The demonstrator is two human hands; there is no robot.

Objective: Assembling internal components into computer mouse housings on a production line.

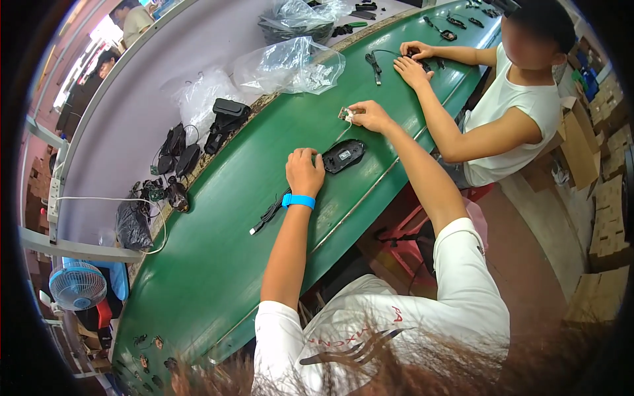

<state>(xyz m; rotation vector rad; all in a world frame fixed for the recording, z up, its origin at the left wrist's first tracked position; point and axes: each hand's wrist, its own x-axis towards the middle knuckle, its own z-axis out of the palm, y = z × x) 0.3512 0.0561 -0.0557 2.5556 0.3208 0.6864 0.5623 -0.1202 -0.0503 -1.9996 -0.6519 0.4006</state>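
Note:
A black computer mouse shell (344, 156) lies on the green work surface, its inside facing up and a pale label patch in it. My left hand (305, 173), with a blue wristband, rests at the shell's left edge. Its fingers are bent and closed, their tips hidden, so what they grip cannot be made out. Below that wrist lies a bundled black cable (267, 214) with a light plug. Beyond the shell, my right hand (371, 117) pinches a small circuit board (345, 114) with white parts, raised off the surface; a thin wire hangs from it.
Black mouse parts (177, 195) and clear plastic bags (290, 66) line the far ledge. At the right a co-worker in a white top handles dark parts beside another cable (375, 68). A blue fan (78, 286) stands at left; small parts (144, 362) lie at lower left.

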